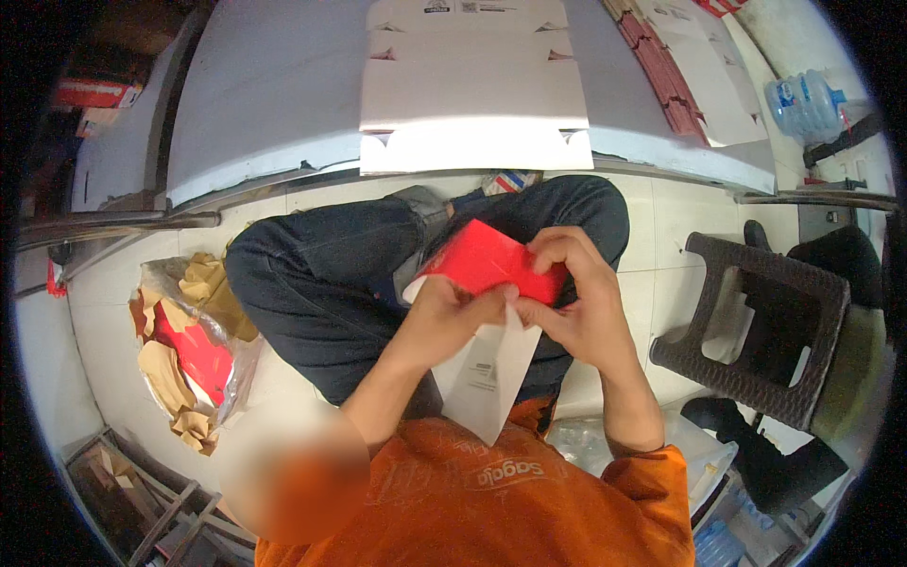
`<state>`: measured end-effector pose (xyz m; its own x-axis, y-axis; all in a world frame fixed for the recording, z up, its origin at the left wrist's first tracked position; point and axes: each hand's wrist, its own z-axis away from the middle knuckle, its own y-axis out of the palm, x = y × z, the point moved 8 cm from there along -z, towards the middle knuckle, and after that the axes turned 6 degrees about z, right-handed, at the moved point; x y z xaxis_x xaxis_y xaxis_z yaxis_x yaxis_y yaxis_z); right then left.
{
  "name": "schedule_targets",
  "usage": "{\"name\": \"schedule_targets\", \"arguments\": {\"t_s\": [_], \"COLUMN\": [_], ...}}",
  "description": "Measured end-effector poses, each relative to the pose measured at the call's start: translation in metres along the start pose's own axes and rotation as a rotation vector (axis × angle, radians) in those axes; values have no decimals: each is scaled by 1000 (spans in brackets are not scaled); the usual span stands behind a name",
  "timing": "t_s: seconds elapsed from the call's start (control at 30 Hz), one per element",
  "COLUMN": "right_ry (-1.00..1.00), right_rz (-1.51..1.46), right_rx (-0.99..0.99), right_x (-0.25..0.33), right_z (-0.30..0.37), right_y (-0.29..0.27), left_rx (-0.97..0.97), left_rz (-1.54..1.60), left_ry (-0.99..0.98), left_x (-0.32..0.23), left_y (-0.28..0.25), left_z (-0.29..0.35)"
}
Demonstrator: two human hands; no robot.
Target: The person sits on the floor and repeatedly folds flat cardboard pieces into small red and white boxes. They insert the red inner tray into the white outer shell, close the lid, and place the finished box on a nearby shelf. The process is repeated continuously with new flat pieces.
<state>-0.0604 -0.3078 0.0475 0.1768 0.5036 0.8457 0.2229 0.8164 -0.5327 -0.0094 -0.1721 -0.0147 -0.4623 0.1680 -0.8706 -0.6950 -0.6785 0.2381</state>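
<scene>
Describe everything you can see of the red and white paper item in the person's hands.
The red and white paper item looks like thin card or stiff paper: a plain red panel above, a white part below with small dark print, narrowing to a corner near the orange shirt. It is held at a slant, the left hand on its left side, the right hand on its right. Whether it is one folded sheet or several cannot be told.

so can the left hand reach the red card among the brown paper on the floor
Probably not now: the left hand holds folded red-and-white paper, and the dark-trousered left leg lies between.
</scene>
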Motion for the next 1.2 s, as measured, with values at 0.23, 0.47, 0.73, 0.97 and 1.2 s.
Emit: {"name": "schedule_targets", "arguments": {"t_s": [0.23, 0.47, 0.73, 0.97, 1.2], "right_ry": [-287, -270, -107, -87, -67], "right_rz": [265, 420, -266, 281, -10], "right_rx": [-219, -252, -152, 140, -42], "right_x": [11, 3, -37, -16, -27], "right_z": [15, 16, 12, -3, 7], "right_y": [-12, -4, -13, 6, 3], "left_rx": [-31, -8, -193, 1, 514], "left_rz": [402, 509, 302, -183, 183], "left_ry": [205, -51, 14, 155, 136], "left_x": [-2, 32, 17, 45, 10], "left_y": [-4, 10, -13, 5, -83], "left_z": [-47, -26, -46, -18, 26]}}
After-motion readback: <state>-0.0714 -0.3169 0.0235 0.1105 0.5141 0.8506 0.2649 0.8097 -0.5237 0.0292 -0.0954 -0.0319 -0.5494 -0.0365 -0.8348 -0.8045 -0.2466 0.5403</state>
